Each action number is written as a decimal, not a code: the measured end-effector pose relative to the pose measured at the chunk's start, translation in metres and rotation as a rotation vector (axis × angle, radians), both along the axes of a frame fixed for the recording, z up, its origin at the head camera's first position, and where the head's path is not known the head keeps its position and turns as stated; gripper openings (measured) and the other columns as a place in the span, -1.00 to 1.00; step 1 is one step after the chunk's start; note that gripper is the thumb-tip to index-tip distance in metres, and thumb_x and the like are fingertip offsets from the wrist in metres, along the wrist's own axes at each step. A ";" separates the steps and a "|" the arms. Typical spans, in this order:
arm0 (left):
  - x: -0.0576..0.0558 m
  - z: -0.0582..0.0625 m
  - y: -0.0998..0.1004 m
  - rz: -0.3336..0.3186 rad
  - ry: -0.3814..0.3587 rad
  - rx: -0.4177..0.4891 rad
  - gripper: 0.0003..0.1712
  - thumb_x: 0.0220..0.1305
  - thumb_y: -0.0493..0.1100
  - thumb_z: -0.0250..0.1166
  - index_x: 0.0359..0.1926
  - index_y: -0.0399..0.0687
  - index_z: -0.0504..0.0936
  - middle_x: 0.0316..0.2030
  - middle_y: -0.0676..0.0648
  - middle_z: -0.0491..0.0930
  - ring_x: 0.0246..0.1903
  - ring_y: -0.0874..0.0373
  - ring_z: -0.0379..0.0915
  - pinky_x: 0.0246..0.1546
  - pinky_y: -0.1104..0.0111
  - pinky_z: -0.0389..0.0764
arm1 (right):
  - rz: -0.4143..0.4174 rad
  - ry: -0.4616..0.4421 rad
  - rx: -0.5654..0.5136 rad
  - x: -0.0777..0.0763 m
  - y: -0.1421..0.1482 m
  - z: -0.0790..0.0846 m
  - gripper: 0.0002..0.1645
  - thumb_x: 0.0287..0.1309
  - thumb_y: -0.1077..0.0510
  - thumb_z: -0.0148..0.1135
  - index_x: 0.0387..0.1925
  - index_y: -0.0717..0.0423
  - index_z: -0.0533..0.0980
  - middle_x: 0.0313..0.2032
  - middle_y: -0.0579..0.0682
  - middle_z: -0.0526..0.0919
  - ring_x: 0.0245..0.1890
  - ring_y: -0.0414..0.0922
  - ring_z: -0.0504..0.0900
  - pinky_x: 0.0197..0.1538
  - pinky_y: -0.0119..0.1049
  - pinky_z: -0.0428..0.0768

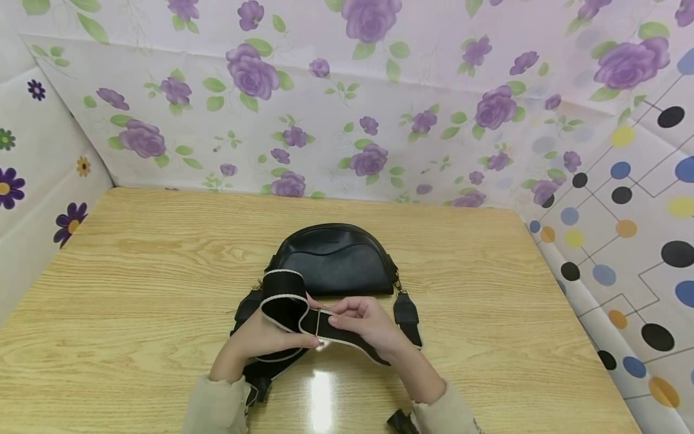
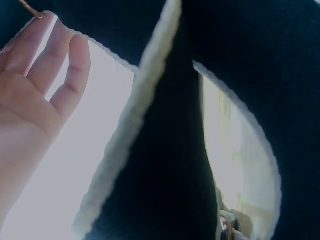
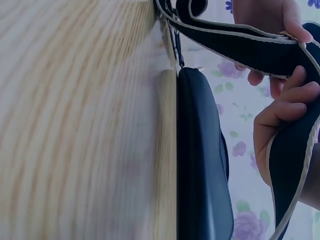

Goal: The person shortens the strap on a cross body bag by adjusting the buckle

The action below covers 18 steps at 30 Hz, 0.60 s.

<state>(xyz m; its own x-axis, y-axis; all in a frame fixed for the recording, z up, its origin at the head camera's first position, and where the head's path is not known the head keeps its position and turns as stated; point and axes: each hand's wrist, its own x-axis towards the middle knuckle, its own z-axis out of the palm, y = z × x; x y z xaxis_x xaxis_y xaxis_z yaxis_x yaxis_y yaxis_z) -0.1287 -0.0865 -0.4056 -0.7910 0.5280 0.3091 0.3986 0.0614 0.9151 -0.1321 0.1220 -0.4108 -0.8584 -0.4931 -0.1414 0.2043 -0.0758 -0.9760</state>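
A black half-moon handbag point(image 1: 341, 268) stands on the table. Its wide black strap point(image 1: 283, 284) with white edging forms a loop in front of the bag. My left hand point(image 1: 262, 337) holds the strap beside a thin metal slider point(image 1: 318, 322), thumb below and fingers partly hidden behind the webbing. Just right of the slider, my right hand point(image 1: 371, 325) pinches the strap between thumb and fingers. The right wrist view shows the webbing point(image 3: 295, 150) running past the right hand point(image 3: 280, 117). Dark webbing point(image 2: 170, 150) covers much of the left wrist view, hiding part of the left hand point(image 2: 35, 95).
Strap ends with dark tabs point(image 1: 406, 308) hang from metal clips at both sides of the bag. The wooden table point(image 1: 488, 301) meets a flowered cloth point(image 1: 368, 120) at the back and a dotted cloth point(image 1: 640, 271) on the right.
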 end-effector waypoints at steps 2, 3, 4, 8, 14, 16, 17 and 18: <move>-0.001 0.000 -0.001 0.001 0.002 0.000 -0.54 -0.22 -0.26 0.49 -0.20 -0.19 0.55 -0.28 -0.02 0.52 -0.29 0.18 0.44 -0.22 0.39 0.44 | 0.002 0.010 0.016 -0.001 0.002 -0.001 -0.78 0.05 0.37 0.16 -0.27 0.52 0.46 -0.42 -0.06 0.63 -0.37 -0.23 0.58 -0.31 -0.42 0.51; -0.001 -0.001 -0.001 0.003 0.005 -0.004 -0.54 -0.22 -0.26 0.49 -0.20 -0.19 0.55 -0.28 -0.02 0.52 -0.29 0.18 0.44 -0.22 0.40 0.43 | 0.002 0.015 0.023 -0.001 0.004 -0.001 -0.77 0.05 0.37 0.16 -0.27 0.52 0.46 -0.43 -0.08 0.62 -0.38 -0.24 0.57 -0.31 -0.43 0.51; -0.001 -0.001 -0.001 0.004 0.009 -0.006 -0.54 -0.21 -0.26 0.49 -0.20 -0.19 0.55 -0.27 -0.02 0.52 -0.28 0.18 0.44 -0.21 0.39 0.43 | 0.002 0.017 0.022 -0.001 0.005 -0.002 -0.78 0.05 0.37 0.16 -0.28 0.52 0.46 -0.43 -0.09 0.62 -0.39 -0.25 0.57 -0.32 -0.44 0.51; -0.001 0.000 -0.002 0.011 0.017 -0.024 -0.54 -0.20 -0.25 0.48 -0.18 -0.20 0.56 -0.25 -0.02 0.53 -0.24 0.18 0.44 -0.19 0.39 0.43 | 0.001 0.021 0.022 -0.003 0.010 -0.004 -0.77 0.06 0.39 0.15 -0.26 0.54 0.46 -0.42 -0.08 0.62 -0.38 -0.24 0.58 -0.30 -0.43 0.51; -0.002 0.000 -0.001 0.016 0.032 -0.023 -0.53 -0.20 -0.27 0.48 -0.17 -0.20 0.56 -0.25 -0.01 0.54 -0.25 0.18 0.44 -0.19 0.39 0.43 | 0.007 0.051 0.023 -0.004 0.010 -0.004 -0.77 0.07 0.38 0.14 -0.27 0.55 0.45 -0.44 -0.10 0.62 -0.39 -0.25 0.57 -0.31 -0.43 0.51; -0.003 0.000 -0.001 0.013 0.037 -0.016 -0.54 -0.21 -0.27 0.48 -0.18 -0.20 0.56 -0.26 -0.02 0.53 -0.26 0.18 0.44 -0.21 0.39 0.44 | 0.004 0.060 0.020 -0.004 0.009 -0.003 -0.84 0.07 0.38 0.13 -0.31 0.47 0.49 -0.45 -0.10 0.61 -0.41 -0.26 0.56 -0.32 -0.43 0.50; -0.003 0.000 0.000 0.011 0.037 -0.013 -0.54 -0.21 -0.27 0.49 -0.19 -0.20 0.56 -0.26 -0.02 0.53 -0.27 0.17 0.45 -0.21 0.39 0.44 | 0.002 0.064 0.020 -0.004 0.009 -0.003 -0.88 0.07 0.38 0.13 -0.33 0.41 0.51 -0.46 -0.11 0.61 -0.42 -0.27 0.55 -0.33 -0.44 0.50; -0.003 0.000 0.000 0.011 0.034 -0.011 -0.54 -0.21 -0.27 0.49 -0.19 -0.20 0.55 -0.26 -0.01 0.53 -0.27 0.18 0.45 -0.22 0.39 0.44 | 0.000 0.069 0.019 -0.004 0.008 -0.003 -0.91 0.07 0.38 0.13 -0.35 0.35 0.52 -0.47 -0.11 0.61 -0.44 -0.27 0.55 -0.34 -0.44 0.49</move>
<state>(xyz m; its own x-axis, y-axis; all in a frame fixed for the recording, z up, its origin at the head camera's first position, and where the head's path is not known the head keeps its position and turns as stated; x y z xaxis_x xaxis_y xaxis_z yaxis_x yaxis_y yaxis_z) -0.1316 -0.0866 -0.4055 -0.7858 0.5227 0.3305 0.4289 0.0756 0.9002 -0.1358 0.1301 -0.4136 -0.8663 -0.4910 -0.0914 0.1366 -0.0570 -0.9890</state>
